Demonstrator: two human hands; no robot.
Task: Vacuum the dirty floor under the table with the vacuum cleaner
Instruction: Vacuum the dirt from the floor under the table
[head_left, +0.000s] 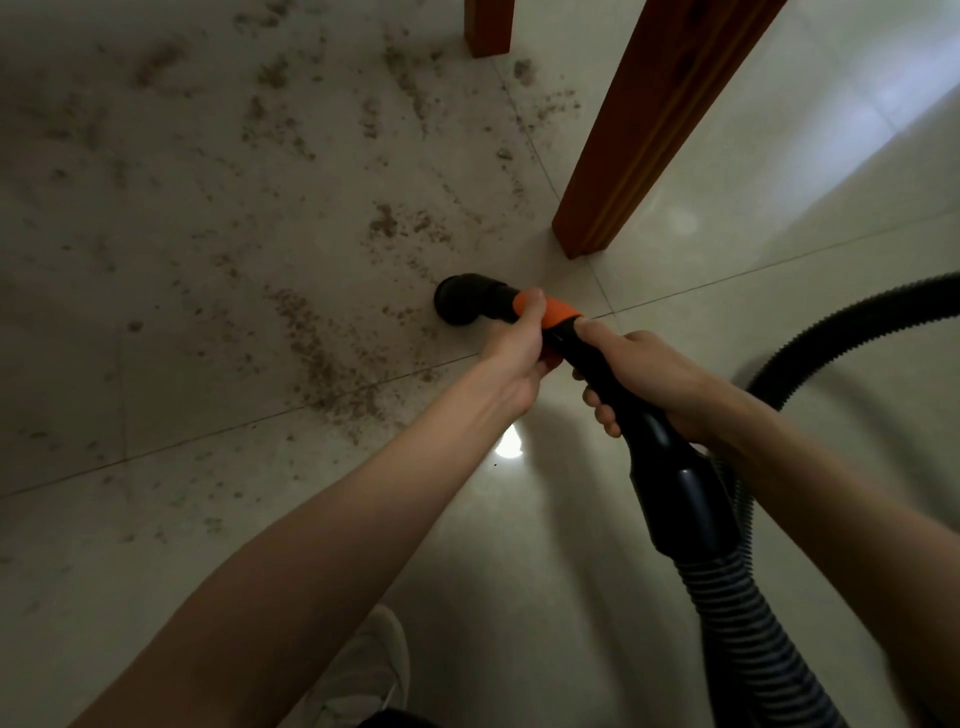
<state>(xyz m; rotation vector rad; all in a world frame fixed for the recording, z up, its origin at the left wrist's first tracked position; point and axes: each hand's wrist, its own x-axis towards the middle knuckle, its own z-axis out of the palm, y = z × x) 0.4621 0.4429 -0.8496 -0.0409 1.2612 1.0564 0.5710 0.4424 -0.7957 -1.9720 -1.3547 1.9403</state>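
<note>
The vacuum's black round nozzle (460, 300) points down at the pale tiled floor (208, 493), right beside patches of brown dirt (322, 353). An orange collar (558, 312) joins the nozzle to the black handle tube (660, 457). My left hand (517, 358) grips the orange collar from the left. My right hand (649, 379) grips the black tube just behind it. The ribbed black hose (753, 634) runs down past my right forearm and loops off to the right.
Two red-brown wooden table legs stand ahead: a near one (634, 150) close to the right of the nozzle and a far one (488, 26) at the top. Dirt is scattered over the shaded tiles on the left. My white shoe (374, 670) is at the bottom.
</note>
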